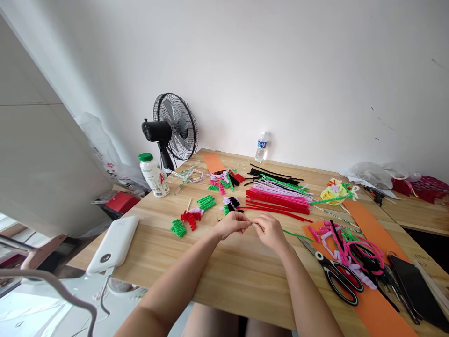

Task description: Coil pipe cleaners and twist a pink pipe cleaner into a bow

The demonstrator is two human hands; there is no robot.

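Note:
Both hands meet over the middle of the wooden table, pinching a green pipe cleaner [296, 234]. My left hand [234, 224] grips its left end between thumb and fingertips. Close beside it, my right hand [268, 230] pinches the same stem, and the rest trails out to the right. Just behind the hands lies a small bundle of black and lilac coiled pieces [230, 204]. A stack of straight red pipe cleaners [273, 201], with pink, lilac, green and black ones, spreads beyond my right hand.
Black-handled scissors [338, 276] lie right of my right forearm, near pink pipe cleaner loops [368, 255] and a dark phone [417, 290]. At left stand a white bottle [153, 175] and a white power bank [114, 245]. A water bottle [261, 147] is at the wall; a fan [175, 126] stands behind.

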